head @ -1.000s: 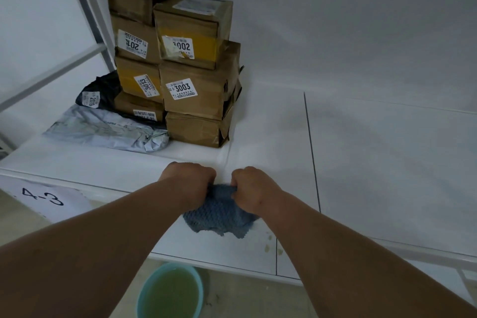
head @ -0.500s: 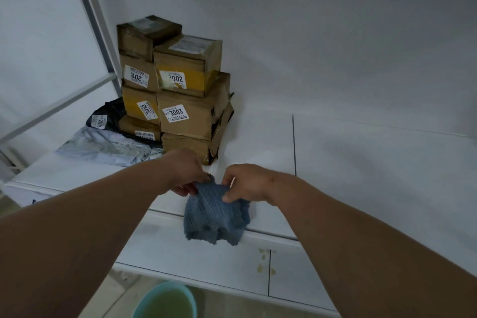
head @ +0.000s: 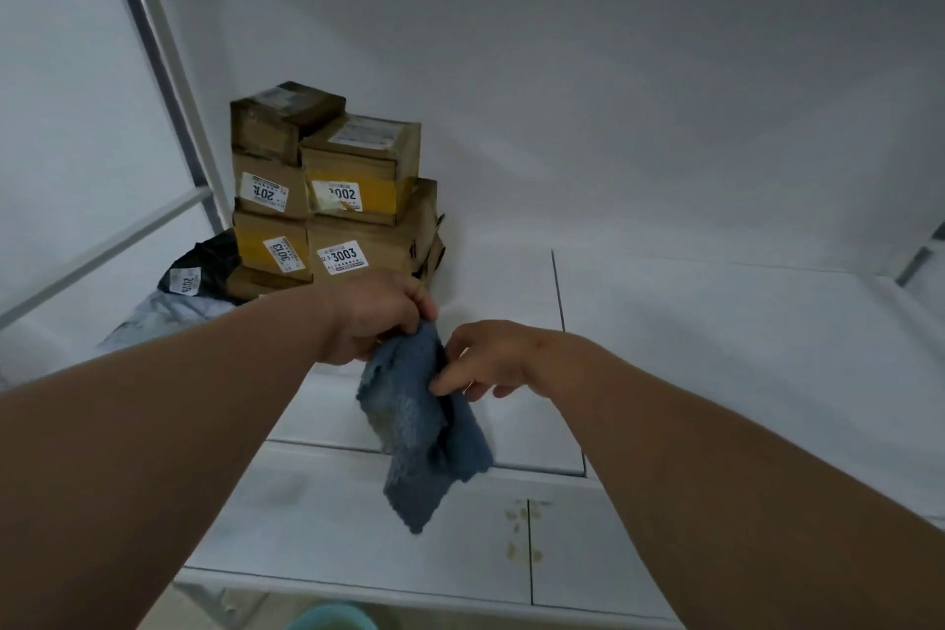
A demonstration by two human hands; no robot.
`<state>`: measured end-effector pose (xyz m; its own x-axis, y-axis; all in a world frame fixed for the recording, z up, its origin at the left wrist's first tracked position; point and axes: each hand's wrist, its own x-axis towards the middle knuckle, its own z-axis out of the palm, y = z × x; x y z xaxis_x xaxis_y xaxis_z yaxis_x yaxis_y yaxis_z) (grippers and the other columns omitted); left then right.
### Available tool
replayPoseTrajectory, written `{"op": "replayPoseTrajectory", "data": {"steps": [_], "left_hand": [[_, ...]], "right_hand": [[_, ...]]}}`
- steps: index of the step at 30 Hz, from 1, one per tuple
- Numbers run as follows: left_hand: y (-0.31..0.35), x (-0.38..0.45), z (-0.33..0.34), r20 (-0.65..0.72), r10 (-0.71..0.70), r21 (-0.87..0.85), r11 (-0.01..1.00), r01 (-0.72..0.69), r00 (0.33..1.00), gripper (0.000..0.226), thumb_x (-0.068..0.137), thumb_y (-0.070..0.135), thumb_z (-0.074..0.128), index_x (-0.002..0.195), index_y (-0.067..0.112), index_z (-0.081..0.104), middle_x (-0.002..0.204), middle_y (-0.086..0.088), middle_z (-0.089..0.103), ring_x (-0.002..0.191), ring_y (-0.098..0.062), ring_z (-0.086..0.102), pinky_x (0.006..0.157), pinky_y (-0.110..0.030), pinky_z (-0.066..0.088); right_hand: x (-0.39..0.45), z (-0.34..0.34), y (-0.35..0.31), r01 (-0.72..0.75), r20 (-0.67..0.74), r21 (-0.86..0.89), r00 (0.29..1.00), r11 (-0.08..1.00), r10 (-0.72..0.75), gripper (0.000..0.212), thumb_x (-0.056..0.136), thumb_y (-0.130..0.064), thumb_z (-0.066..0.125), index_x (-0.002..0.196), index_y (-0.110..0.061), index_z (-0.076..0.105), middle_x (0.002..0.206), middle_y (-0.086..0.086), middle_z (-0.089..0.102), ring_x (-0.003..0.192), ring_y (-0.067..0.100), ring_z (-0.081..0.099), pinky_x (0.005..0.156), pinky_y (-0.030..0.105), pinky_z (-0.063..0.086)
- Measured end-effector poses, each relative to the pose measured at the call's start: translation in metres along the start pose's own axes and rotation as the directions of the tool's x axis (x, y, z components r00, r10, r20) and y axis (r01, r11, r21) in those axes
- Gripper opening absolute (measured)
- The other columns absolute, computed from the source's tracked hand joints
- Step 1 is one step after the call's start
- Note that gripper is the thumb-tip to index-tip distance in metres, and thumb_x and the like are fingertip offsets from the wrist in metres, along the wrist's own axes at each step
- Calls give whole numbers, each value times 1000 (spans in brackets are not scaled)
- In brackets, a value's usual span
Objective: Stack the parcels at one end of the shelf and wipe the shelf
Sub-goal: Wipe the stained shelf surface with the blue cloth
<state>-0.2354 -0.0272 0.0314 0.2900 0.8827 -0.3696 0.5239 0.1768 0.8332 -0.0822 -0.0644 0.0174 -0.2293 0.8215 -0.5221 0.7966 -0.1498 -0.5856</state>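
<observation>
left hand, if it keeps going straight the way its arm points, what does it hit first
Probably the parcel stack: the left hand, gripping the cloth, points up-right toward the lowest boxes just past its knuckles. Depth is unclear, so it may pass their right edge toward the back wall.

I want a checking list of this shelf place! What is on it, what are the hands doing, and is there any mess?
Surface: white shelf, bare to the right of the boxes; yellowish spots on the lower shelf.
Job's things: brown boxes stacked at the left end; blue cloth hanging in the air, not yet on the shelf.
Clutter: black bag and grey bag beside the boxes.
Hands: left hand pinches the cloth's top; right hand pinches its side.
Cables: nothing seen.
Surroundings: white walls, metal post, teal bucket rim below.
</observation>
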Motion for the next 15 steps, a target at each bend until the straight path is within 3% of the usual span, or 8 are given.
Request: {"op": "replayPoseTrajectory", "data": {"steps": [5,7,10,12,15], "left_hand": [[6,1,-20,-29,55,-90,994,-57,998,25,92,-5,47,107,7,65,103,-14,60,89,-23,57,66,-29,50],[8,6,-27,-26,74,-78,994,-76,997,22,92,0,53,108,10,66,107,-14,60,95,-24,57,78,-32,52],[8,8,-34,7,54,-61,997,-53,999,16,88,6,63,101,15,66,115,-15,61,107,-29,57,96,-40,50],[6,9,-39,18,46,-58,997,-44,999,25,86,6,66,110,13,66,119,-17,61,113,-33,57,101,-46,48],[5,8,-41,30,38,-115,993,-35,999,33,86,4,65,118,12,64,125,-18,59,117,-34,56,103,-48,46]], "right_hand": [[2,4,-17,-4,-28,87,1000,996,6,71,77,-17,78,134,-20,37,124,7,59,113,21,60,102,43,47],[5,9,-21,-6,-67,87,998,996,11,73,76,-17,79,133,-20,33,124,8,58,110,21,61,99,42,50],[6,11,-24,27,-206,60,978,998,-15,39,86,-11,65,122,-7,49,118,16,66,108,27,65,85,35,50],[5,11,-26,36,-286,88,958,995,-9,19,90,-8,56,109,-7,58,114,17,68,106,27,67,79,33,49],[-1,12,-30,22,-222,109,975,994,2,29,87,-24,68,113,-15,57,115,9,67,108,21,65,89,35,51]]}}
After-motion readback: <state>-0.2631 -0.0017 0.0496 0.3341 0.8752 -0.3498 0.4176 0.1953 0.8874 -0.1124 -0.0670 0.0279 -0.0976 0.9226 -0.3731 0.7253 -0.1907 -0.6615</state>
